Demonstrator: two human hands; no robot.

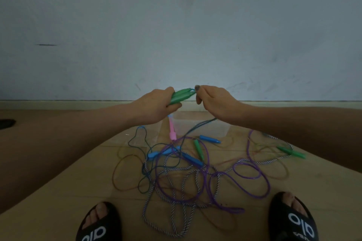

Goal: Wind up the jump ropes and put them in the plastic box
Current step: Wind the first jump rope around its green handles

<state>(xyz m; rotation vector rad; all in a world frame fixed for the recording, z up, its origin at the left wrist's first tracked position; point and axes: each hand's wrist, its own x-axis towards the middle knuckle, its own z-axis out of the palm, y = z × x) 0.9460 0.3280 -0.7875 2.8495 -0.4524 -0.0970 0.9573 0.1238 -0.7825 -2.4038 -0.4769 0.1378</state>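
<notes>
The left hand (154, 106) grips two green handles (181, 96) together; the right hand (213, 100) pinches the cord (193, 129) at their tips. Wind tightly, keeping loops even.

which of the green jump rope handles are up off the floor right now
The pair of green handles gripped together in the left hand. The other two green handles lie loose on the floor among the ropes.

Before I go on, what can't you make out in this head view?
- Box contents: near-clear walls, dim light, left hand covers its far corner.
- Green handles: lower ends hidden in that hand's grip.
- What the right hand pinches: too small.
- Which rope joins which handle: tangled.
</notes>
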